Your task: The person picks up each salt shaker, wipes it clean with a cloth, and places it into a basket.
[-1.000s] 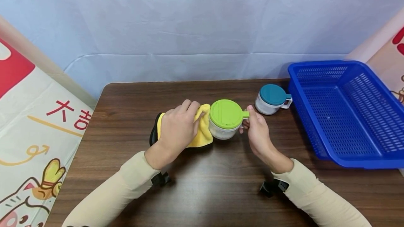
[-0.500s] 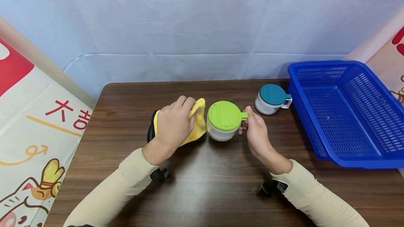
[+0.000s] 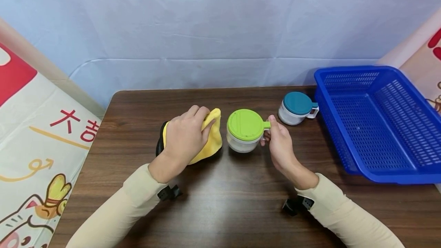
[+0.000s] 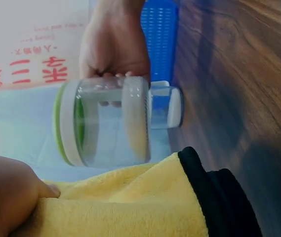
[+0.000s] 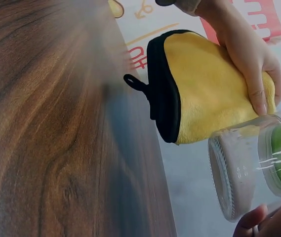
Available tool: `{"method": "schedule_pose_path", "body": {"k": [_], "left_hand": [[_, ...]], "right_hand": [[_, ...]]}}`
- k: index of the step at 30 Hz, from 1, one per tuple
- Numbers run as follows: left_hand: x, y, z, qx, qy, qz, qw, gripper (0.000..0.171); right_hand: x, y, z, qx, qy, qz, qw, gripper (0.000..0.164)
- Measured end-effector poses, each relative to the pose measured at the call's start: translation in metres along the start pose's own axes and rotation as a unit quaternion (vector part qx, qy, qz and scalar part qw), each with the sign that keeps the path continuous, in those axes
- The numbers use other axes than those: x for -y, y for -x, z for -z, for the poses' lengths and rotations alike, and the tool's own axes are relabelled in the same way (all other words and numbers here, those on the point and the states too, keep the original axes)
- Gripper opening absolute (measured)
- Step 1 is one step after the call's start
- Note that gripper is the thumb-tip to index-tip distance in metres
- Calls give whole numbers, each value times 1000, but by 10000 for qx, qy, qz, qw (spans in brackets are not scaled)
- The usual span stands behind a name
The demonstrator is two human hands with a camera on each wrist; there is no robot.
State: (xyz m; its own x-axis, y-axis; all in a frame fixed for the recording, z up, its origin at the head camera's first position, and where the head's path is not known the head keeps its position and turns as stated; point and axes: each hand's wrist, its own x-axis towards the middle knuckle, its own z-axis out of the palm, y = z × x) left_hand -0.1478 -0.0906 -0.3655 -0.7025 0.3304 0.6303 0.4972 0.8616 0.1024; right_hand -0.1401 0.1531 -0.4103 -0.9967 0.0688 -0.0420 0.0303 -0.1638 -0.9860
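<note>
My left hand (image 3: 184,135) grips a folded yellow cloth (image 3: 211,144) with black edging. In the right wrist view the cloth (image 5: 209,84) shows a small black loop at its border. My right hand (image 3: 281,146) holds a clear seasoning jar (image 3: 242,145) by its side handle, the thumb near the tab of the green lid (image 3: 245,124). Some pale contents lie in the bottom of the jar (image 4: 113,123), seen in the left wrist view. The jar is raised off the table, and a narrow gap parts it from the cloth in the head view.
A second seasoning jar with a teal lid (image 3: 298,103) stands behind my right hand. Right of it is a blue perforated basket (image 3: 327,125). Both rest on the brown wooden table (image 3: 220,209), with a pale cloth backdrop (image 3: 206,30) behind.
My left hand and the cloth have drawn left, away from the jar, which the cloth touched a second ago. The right hand and jar have shifted only slightly left.
</note>
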Motion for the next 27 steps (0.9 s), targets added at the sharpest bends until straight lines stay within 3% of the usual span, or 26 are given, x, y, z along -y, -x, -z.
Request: {"method": "schedule_pose_path", "body": {"k": [10, 17, 27], "left_hand": [[-10, 3, 22, 252, 313, -88, 9992, 17], [-23, 4, 33, 219, 515, -342, 9978, 19], [-41, 5, 29, 453, 881, -824, 9917, 21]], "right_hand": [[0, -1, 0, -127, -1, -62, 9999, 44], [-1, -3, 0, -154, 0, -82, 9998, 44], [-1, -2, -2, -248, 45, -34, 9997, 45]]}}
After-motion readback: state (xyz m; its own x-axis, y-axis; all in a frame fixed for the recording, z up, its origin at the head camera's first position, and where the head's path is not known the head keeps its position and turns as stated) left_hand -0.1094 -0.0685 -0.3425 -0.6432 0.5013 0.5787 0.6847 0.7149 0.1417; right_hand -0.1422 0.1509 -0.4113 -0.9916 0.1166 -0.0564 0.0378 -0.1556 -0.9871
